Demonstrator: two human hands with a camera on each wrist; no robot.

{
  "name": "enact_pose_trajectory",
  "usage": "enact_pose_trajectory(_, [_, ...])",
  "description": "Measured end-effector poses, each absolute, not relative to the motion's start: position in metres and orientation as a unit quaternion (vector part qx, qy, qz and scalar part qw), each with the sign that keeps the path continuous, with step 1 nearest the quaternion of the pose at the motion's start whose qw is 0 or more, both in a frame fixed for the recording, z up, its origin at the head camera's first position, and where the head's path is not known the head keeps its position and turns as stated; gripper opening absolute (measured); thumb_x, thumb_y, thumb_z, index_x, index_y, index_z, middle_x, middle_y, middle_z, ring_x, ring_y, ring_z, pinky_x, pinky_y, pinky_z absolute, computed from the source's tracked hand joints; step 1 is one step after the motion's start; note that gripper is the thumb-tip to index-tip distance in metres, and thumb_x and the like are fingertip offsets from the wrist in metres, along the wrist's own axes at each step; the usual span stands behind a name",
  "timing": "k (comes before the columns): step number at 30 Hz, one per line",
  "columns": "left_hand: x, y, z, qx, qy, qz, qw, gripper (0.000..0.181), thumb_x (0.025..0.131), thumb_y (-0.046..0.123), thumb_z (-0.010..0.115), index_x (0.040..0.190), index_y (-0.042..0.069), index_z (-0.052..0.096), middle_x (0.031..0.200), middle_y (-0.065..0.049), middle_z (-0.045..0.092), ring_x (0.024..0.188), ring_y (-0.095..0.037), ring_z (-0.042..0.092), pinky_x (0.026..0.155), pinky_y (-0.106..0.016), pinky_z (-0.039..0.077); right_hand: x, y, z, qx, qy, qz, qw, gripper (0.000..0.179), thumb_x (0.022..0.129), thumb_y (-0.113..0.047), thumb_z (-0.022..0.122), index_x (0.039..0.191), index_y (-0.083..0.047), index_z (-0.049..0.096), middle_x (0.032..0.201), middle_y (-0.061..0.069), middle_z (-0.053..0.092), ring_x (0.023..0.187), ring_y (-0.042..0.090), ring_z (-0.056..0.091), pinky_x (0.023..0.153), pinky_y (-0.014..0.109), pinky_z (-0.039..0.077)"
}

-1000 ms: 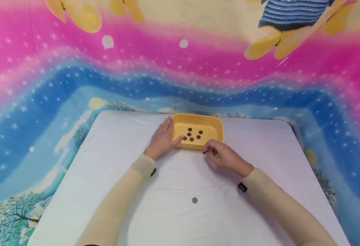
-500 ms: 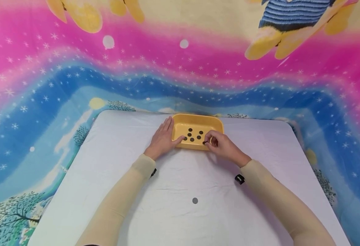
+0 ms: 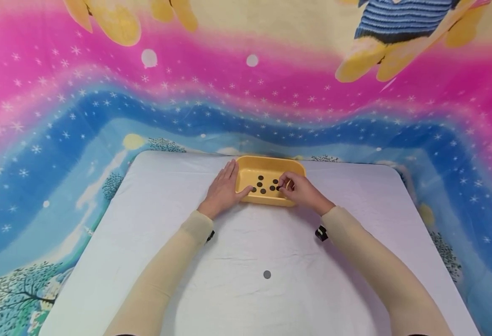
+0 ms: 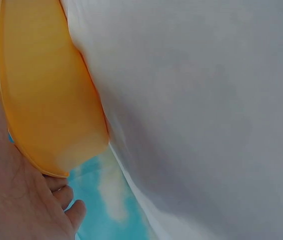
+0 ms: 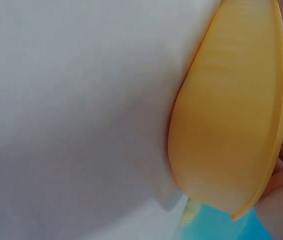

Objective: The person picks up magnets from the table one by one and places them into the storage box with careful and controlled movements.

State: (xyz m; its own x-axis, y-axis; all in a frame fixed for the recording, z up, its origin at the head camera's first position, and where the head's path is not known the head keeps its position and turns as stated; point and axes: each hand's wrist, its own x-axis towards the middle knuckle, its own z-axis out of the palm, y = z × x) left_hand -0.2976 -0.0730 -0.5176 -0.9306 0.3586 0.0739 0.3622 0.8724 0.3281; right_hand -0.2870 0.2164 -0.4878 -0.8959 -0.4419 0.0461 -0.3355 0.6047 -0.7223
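A yellow rectangular tub (image 3: 267, 200) stands at the far edge of the white-covered table, with several small dark round discs (image 3: 263, 191) lying flat inside. My left hand (image 3: 222, 187) rests against the tub's left end, fingers straight and thumb reaching over the rim; the left wrist view shows this hand (image 4: 21, 185) beside the yellow wall. Over the tub's right part, my right hand (image 3: 302, 190) pinches one dark disc (image 3: 278, 188) between thumb and fingertips, low inside the tub. In the right wrist view the tub wall hides those fingertips. A lone grey disc (image 3: 267, 274) lies nearer on the cloth.
White cloth (image 3: 237, 298) covers the table, with slight wrinkles. A colourful printed curtain (image 3: 246, 102) hangs behind and at both sides, close to the tub's back. Dark wrist-worn devices (image 3: 321, 233) sit by both sleeves.
My right hand has moved forward from in front of the tub's near rim to inside it, bringing the pinched disc along. The left hand stays in place on the tub.
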Motion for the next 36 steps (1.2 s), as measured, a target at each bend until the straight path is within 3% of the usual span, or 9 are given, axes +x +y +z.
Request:
enact_pose_trajectory(14, [-0.297,-0.073,-0.517,-0.183,-0.970,-0.163,0.003,0.107,0.090,0.084,0.022,0.161,0.006,0.000,0.167,-0.003,-0.014,0.155,-0.022,-0.003,0.124,-0.035,0.001,-0.300,0.206,-0.487,-0.186,0.909,-0.357,0.109,0.015,0.096,-0.007,0.064,0.110,-0.001,0.062,0.094,0.009,0.062,0.070,0.026,0.055,0.059,0.036,0.048])
enact_pose_trajectory(23, [-0.297,-0.073,-0.516,-0.184,-0.970,-0.161,-0.002,0.106,0.091,0.082,0.024,0.161,0.007,0.000,0.169,-0.009,-0.004,0.155,-0.021,-0.004,0.125,-0.037,0.004,-0.308,0.201,-0.491,-0.176,0.929,-0.297,0.131,0.013,0.094,-0.003,0.059,0.106,-0.004,0.062,0.092,0.006,0.062,0.077,0.021,0.056,0.066,0.033,0.048])
enact_pose_trajectory(36, [-0.297,-0.073,-0.517,-0.186,-0.969,-0.163,0.004,0.108,0.090,0.084,0.021,0.161,0.005,0.003,0.169,-0.011,-0.001,0.155,-0.024,0.000,0.125,-0.038,0.006,-0.314,0.196,-0.493,-0.166,0.937,-0.264,0.159,0.011,0.093,-0.002,0.059,0.101,-0.006,0.064,0.094,0.006,0.064,0.081,0.020,0.057,0.072,0.033,0.046])
